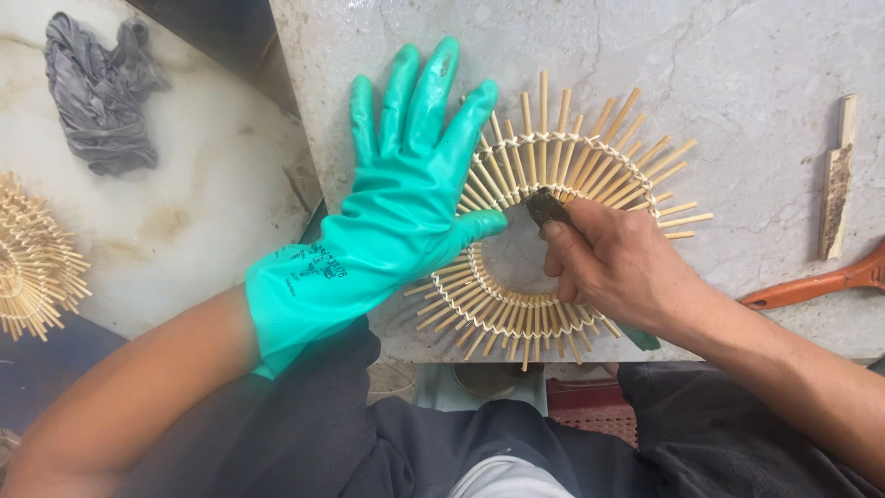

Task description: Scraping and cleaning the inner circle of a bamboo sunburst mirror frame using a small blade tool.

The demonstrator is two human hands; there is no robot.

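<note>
Plainly, with the gloved left hand (392,198) pressed flat, fingers spread, on the bamboo ring (553,217) and the bare right hand (613,263) clamped on a dark brush (546,205), a hard stroke could snap thin spokes.

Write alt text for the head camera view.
A green-gloved left hand presses flat on a sunburst ring of woven sticks on a marble slab, while the bare right hand works a dark brush along its inner edge.
</note>
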